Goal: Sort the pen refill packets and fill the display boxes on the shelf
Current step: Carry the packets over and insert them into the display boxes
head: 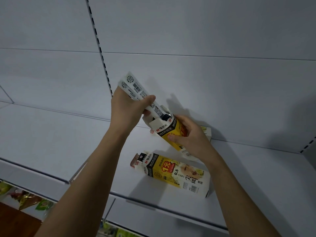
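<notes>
Gripping a bundle of white refill packets (135,90), the left hand (127,110) has thumb and fingers curled round them; their long axis slants from upper left down to lower right, the lower ends entering the open top of a yellow display box (168,130). The right hand (189,135) holds that box tilted above the white shelf (68,142), its opening toward the upper left — its lower end hidden behind the palm. A second yellow box (172,173) lies flat on the shelf just below, mouth pointing left, with packet ends showing. Behind the right hand, a corner of another box (207,132) shows — mostly covered. Coloured goods (25,199) under the shelf are blurred.
</notes>
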Demonstrator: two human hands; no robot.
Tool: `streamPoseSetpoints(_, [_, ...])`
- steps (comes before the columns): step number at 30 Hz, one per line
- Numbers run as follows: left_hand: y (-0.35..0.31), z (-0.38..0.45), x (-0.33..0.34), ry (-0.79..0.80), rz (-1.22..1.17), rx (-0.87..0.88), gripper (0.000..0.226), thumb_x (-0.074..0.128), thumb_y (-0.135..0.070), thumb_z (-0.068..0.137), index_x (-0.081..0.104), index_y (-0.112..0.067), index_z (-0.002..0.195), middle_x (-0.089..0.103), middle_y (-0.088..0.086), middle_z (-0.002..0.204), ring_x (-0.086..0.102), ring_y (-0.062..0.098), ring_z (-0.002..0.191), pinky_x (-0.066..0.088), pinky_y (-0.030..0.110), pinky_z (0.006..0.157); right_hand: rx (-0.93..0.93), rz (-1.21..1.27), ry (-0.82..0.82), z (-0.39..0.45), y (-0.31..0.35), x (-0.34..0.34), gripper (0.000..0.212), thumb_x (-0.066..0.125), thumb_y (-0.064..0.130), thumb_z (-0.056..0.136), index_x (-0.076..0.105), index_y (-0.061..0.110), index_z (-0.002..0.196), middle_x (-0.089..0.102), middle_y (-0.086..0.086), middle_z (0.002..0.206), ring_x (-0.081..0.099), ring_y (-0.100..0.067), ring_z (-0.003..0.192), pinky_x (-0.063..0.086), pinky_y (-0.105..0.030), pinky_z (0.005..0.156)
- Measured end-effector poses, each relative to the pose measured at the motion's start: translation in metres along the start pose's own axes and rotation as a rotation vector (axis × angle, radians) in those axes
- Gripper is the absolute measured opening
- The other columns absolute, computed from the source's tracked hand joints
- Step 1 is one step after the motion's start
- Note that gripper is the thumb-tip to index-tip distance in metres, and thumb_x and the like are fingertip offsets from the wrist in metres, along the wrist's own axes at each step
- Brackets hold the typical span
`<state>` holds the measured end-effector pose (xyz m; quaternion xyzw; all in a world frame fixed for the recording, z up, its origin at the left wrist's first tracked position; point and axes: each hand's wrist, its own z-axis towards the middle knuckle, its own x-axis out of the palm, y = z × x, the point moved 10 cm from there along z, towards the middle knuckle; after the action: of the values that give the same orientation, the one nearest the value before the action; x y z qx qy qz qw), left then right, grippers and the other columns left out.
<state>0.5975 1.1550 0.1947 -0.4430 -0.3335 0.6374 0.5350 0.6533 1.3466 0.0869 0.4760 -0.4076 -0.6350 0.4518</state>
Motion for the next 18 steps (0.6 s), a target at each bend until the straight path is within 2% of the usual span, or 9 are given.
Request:
streamPoseSetpoints(3, [0.006, -0.005, 0.014, 0.051, -0.011, -0.073, 0.041, 0.083, -0.016, 0.077, 0.058, 0.003, 0.104, 0.074, 0.009, 0.091, 0.075, 0.017, 0.068, 0.061, 0.036, 0.057, -0.002, -0.004, -0.002, 0.0, 0.001, 0.002, 0.058, 0.08, 0.007, 0.078, 0.057, 0.032, 0.125, 0.069, 0.014, 0.114, 0.065, -0.004, 0.107, 0.054, -0.035, 0.093])
streamPoseSetpoints(7, [0.012, -0.007, 0.027, 0.068, -0.033, -0.121, 0.043, 0.085, -0.016, 0.075, 0.06, 0.002, 0.105, 0.074, 0.01, 0.093, 0.075, 0.019, 0.07, 0.062, 0.038, 0.057, 0.003, 0.009, -0.019, 0.0, 0.001, -0.002, 0.056, 0.08, 0.008, 0.078, 0.058, 0.03, 0.125, 0.069, 0.011, 0.114, 0.065, -0.007, 0.107, 0.054, -0.039, 0.095])
streamPoseSetpoints(11, [0.036, -0.011, 0.041, 0.149, 0.01, -0.222, 0.033, 0.085, -0.013, 0.075, 0.066, 0.0, 0.099, 0.075, 0.012, 0.09, 0.075, 0.022, 0.07, 0.062, 0.041, 0.061, 0.003, -0.016, -0.001, 0.0, 0.001, 0.003, 0.055, 0.078, 0.008, 0.08, 0.058, 0.034, 0.123, 0.069, 0.014, 0.113, 0.064, -0.004, 0.107, 0.054, -0.037, 0.095])
streamPoseSetpoints(14, [0.045, -0.015, 0.042, 0.212, -0.043, -0.262, 0.022, 0.081, -0.011, 0.08, 0.069, -0.001, 0.096, 0.076, 0.013, 0.09, 0.075, 0.023, 0.072, 0.063, 0.04, 0.065, 0.016, -0.056, 0.013, 0.003, 0.001, 0.008, 0.056, 0.079, 0.012, 0.08, 0.057, 0.031, 0.127, 0.068, 0.016, 0.113, 0.063, 0.0, 0.106, 0.053, -0.032, 0.094])
streamPoseSetpoints(16, [0.043, -0.018, 0.043, 0.284, -0.078, -0.284, 0.018, 0.075, -0.018, 0.086, 0.069, -0.005, 0.097, 0.076, 0.01, 0.093, 0.075, 0.02, 0.076, 0.063, 0.038, 0.066, 0.032, -0.072, 0.032, 0.006, 0.001, 0.01, 0.056, 0.08, 0.014, 0.08, 0.056, 0.031, 0.128, 0.067, 0.017, 0.114, 0.063, 0.003, 0.105, 0.052, -0.028, 0.093])
streamPoseSetpoints(18, [0.042, -0.017, 0.039, 0.32, -0.102, -0.315, 0.026, 0.067, -0.03, 0.092, 0.067, -0.006, 0.102, 0.076, 0.008, 0.095, 0.075, 0.02, 0.08, 0.063, 0.039, 0.069, 0.041, -0.089, 0.059, 0.007, 0.002, 0.014, 0.058, 0.08, 0.014, 0.08, 0.056, 0.03, 0.13, 0.067, 0.016, 0.115, 0.063, 0.004, 0.105, 0.051, -0.024, 0.091])
